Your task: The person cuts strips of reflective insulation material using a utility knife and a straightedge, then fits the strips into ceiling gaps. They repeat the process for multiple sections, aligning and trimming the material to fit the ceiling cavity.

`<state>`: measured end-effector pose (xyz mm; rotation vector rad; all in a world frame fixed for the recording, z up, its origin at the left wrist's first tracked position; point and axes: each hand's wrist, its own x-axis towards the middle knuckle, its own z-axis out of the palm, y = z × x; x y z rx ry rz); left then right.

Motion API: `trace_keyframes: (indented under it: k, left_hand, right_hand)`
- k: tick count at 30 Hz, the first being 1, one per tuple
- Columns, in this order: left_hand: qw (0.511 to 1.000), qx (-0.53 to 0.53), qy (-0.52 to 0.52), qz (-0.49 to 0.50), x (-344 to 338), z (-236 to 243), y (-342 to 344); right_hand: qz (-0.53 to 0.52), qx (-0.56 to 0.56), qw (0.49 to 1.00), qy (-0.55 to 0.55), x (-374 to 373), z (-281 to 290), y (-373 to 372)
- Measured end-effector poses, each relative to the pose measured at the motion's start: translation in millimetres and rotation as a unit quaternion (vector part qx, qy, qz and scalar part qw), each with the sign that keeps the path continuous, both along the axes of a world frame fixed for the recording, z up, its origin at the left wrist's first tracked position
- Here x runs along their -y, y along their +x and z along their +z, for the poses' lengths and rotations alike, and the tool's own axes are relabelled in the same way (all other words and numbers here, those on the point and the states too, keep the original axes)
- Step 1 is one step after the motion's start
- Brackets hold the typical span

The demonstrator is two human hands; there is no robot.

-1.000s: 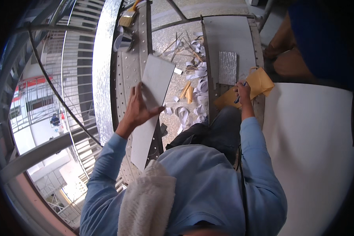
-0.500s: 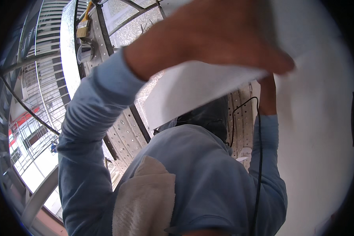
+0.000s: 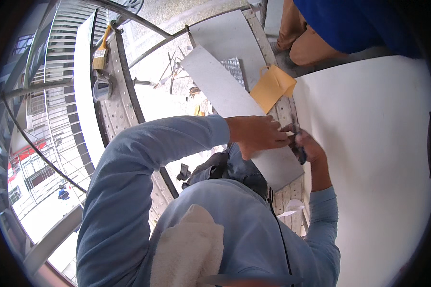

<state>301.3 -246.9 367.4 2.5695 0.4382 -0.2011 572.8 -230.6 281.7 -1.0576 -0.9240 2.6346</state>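
Note:
A long pale grey board (image 3: 225, 93) slants across in front of me, over my lap and the walkway. My left hand (image 3: 259, 136) lies over the board near its close end, fingers bent and thumb down on its face; it appears to grip the board. Beside the board's right edge, my right hand (image 3: 312, 145) is closed around a small dark hand tool (image 3: 301, 152). Its exact kind is too small to make out. The fingertips of both hands nearly meet.
A yellow-orange plastic container (image 3: 273, 89) stands beyond my hands. At the upper right another person (image 3: 354, 28) in blue crouches. A white curved wall (image 3: 368, 167) rises on the right. Perforated metal planks (image 3: 121, 88) carry a paintbrush (image 3: 100, 56) and clear cup (image 3: 102, 89); railings are left.
The board has come down from close before my head to lap height. My left hand moved down with it. My right hand now shows holding a dark tool; the container and another person have come into view.

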Motion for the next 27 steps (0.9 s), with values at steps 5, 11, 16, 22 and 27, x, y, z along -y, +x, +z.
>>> trace_keyframes:
  k: [5, 11, 16, 22, 27]
  left_hand:
    - [0.997, -0.024, -0.039, 0.057, -21, -30, -39]
    - [0.933, 0.108, -0.006, 0.342, -23, -45, -134]
    - [0.219, 0.221, -0.339, 0.888, 10, -94, -196]
    - [0.042, 0.459, -0.337, 0.821, 50, -169, -196]
    - [0.027, 0.398, -0.297, 0.867, 46, -179, -226]
  right_hand:
    - [0.063, 0.031, 0.995, 0.064, -10, -15, -39]
    - [0.094, 0.012, 0.994, 0.05, -63, -12, -87]
    - [0.125, -0.023, 0.987, 0.095, -74, -14, -137]
    - [0.112, -0.055, 0.992, 0.03, -33, -14, -165]
    - [0.081, -0.005, 0.985, -0.151, 9, -30, -149]
